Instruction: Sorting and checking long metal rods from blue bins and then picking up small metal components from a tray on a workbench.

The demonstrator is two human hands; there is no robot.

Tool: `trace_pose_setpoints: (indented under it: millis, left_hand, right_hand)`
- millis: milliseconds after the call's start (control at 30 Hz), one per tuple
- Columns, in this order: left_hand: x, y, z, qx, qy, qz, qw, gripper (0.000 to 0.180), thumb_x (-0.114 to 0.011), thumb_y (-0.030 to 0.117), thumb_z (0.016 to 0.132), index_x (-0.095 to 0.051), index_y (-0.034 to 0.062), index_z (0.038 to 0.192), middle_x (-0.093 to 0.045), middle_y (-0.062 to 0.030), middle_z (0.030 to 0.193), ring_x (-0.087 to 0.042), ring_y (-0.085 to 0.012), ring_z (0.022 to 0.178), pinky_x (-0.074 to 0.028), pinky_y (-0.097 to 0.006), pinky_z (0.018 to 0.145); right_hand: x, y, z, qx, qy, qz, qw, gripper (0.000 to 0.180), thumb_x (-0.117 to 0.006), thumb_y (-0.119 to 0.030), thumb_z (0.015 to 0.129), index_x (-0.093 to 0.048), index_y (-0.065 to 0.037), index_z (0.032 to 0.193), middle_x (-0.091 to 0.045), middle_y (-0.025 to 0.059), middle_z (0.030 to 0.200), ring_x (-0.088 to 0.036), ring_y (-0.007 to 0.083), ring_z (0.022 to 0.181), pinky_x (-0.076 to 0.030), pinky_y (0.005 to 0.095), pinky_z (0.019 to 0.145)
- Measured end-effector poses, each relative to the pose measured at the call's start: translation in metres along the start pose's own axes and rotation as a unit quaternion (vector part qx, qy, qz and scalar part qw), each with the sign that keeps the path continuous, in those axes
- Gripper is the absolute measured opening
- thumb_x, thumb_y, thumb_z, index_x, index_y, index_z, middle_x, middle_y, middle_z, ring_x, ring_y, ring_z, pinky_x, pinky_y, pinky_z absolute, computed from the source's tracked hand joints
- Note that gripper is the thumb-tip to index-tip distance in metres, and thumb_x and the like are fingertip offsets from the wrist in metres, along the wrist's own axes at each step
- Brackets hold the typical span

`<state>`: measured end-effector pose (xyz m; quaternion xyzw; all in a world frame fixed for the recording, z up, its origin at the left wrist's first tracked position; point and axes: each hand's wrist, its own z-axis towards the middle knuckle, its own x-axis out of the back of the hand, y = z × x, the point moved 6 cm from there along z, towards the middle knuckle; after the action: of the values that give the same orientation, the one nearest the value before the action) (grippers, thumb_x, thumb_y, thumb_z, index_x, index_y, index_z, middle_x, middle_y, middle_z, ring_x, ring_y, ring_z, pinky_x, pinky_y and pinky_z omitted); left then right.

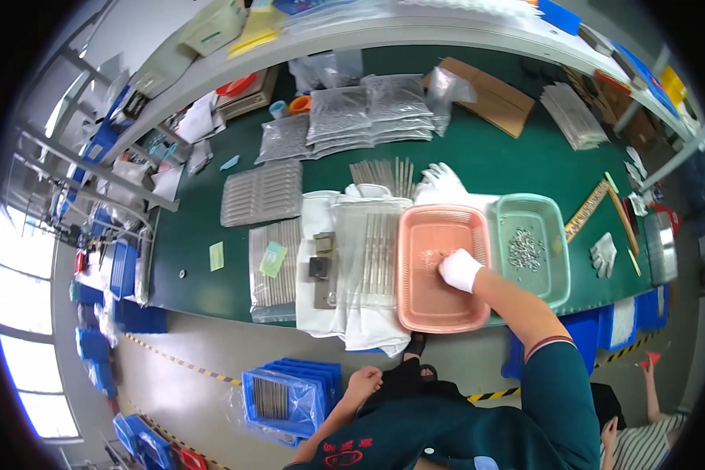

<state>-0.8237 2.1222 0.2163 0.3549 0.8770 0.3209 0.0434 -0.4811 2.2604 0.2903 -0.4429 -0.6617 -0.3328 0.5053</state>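
My right hand, in a white glove, reaches down into a pink plastic basket. Its fingers are drawn together near the basket's floor, close to a scatter of tiny pieces; whatever they pinch is too small to make out. Bare and loosely curled, my left hand hangs below the table's front edge, with nothing visible in it. Right of the pink basket, a pale green basket holds a pile of small metal parts. On the left, slim metal rods lie under clear plastic on a white cloth.
Filled clear bags are stacked at the back, beside a cardboard sheet. A clear blister tray and more bagged rods lie left. White gloves rest right. Blue crates stand on the floor; another person sits lower right.
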Motion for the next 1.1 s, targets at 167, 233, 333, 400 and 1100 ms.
trace_pose_setpoints:
  millis: [167, 233, 333, 400, 1100]
  left_hand:
    - [-0.001, 0.028, -0.002, -0.029, -0.046, 0.037, 0.998, 0.016, -0.055, 0.016, 0.086, -0.059, 0.0022, 0.092, -0.061, -0.0047, 0.072, -0.057, -0.0104, 0.06, -0.046, -0.023, 0.055]
    - [0.0, 0.041, 0.001, -0.077, -0.064, 0.072, 0.992, 0.02, -0.056, 0.02, 0.085, -0.06, 0.0008, 0.09, -0.062, -0.0074, 0.069, -0.059, -0.0133, 0.059, -0.047, -0.027, 0.057]
    - [-0.013, 0.096, -0.007, -0.102, -0.152, 0.096, 0.978, 0.02, -0.056, 0.02, 0.088, -0.06, 0.0, 0.09, -0.061, -0.0058, 0.069, -0.057, -0.0116, 0.061, -0.047, -0.025, 0.058]
    - [-0.029, 0.136, -0.016, -0.115, -0.208, 0.108, 0.965, 0.018, -0.057, 0.018, 0.087, -0.06, 0.0001, 0.089, -0.06, -0.0041, 0.069, -0.056, -0.0098, 0.061, -0.046, -0.025, 0.058]
    - [-0.284, 0.374, 0.08, -0.549, -0.07, 0.565, 0.612, 0.022, -0.054, 0.006, 0.07, -0.067, 0.0105, 0.088, -0.065, -0.011, 0.087, -0.061, -0.0272, 0.084, -0.046, -0.04, 0.074]
  right_hand:
    - [0.044, -0.005, -0.011, -0.03, 0.074, -0.008, 0.997, 0.014, -0.052, -0.014, 0.072, -0.065, -0.01, 0.067, -0.063, 0.0076, 0.067, -0.063, 0.0237, 0.064, -0.048, 0.039, 0.054]
    - [0.074, -0.02, -0.018, -0.076, 0.175, 0.062, 0.98, 0.01, -0.052, -0.014, 0.072, -0.06, -0.01, 0.07, -0.061, 0.0096, 0.064, -0.063, 0.026, 0.064, -0.048, 0.0407, 0.054]
    - [0.088, -0.038, -0.046, -0.235, 0.274, 0.22, 0.906, 0.01, -0.051, -0.016, 0.077, -0.057, -0.009, 0.074, -0.059, 0.0134, 0.064, -0.06, 0.0307, 0.058, -0.048, 0.0413, 0.054]
    - [0.078, -0.05, -0.085, -0.306, 0.345, 0.381, 0.802, 0.005, -0.057, -0.015, 0.078, -0.056, -0.01, 0.078, -0.059, 0.0156, 0.067, -0.059, 0.0335, 0.061, -0.048, 0.0409, 0.056]
    - [0.0, -0.067, -0.276, -0.425, 0.341, 0.793, 0.272, 0.009, -0.056, -0.01, 0.085, -0.056, -0.001, 0.088, -0.063, 0.01, 0.078, -0.059, 0.0124, 0.061, -0.047, 0.0222, 0.053]
